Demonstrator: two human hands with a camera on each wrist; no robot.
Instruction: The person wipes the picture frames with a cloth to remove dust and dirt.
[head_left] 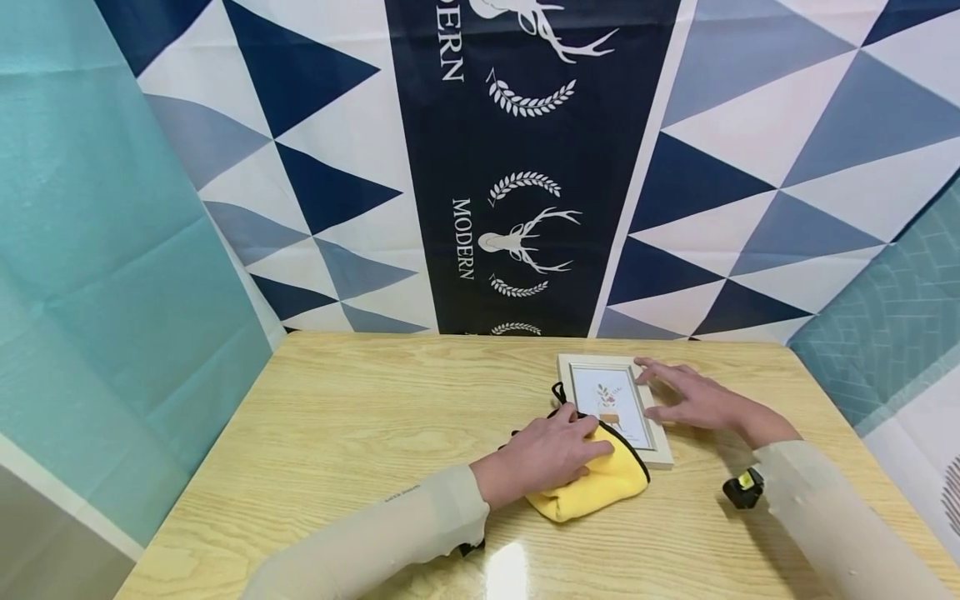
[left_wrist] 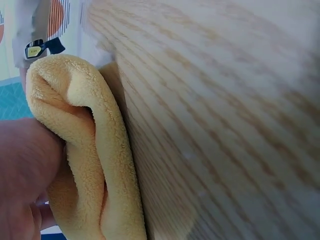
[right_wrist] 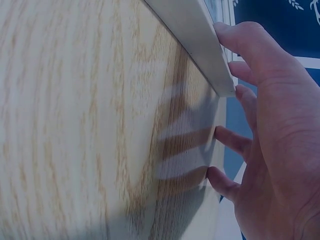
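We are looking at a frame lying flat on the counter between two hands: it is sitting just to the left of the right hand, and ahead and to the right of the left hand. Its long axis is running away from us, the near end slanting a little rightward, so one long side is facing the right hand. That hand is the nearer one, spreading its fingers with thumb and fingertips meeting that side. The left hand is gripping a yellow cloth, its fingers bending over it, and the cloth is covering the frame's near left corner.

Only from the head are we seeing the cloth's black trim and the print inside the frame. The left wrist view is revealing thick, fluffy folds bunching beneath the left palm; we are not making out the frame there. The right wrist view is showing the frame's pale, deep side edge, with the two lowest fingers reaching clear of it above shadows.
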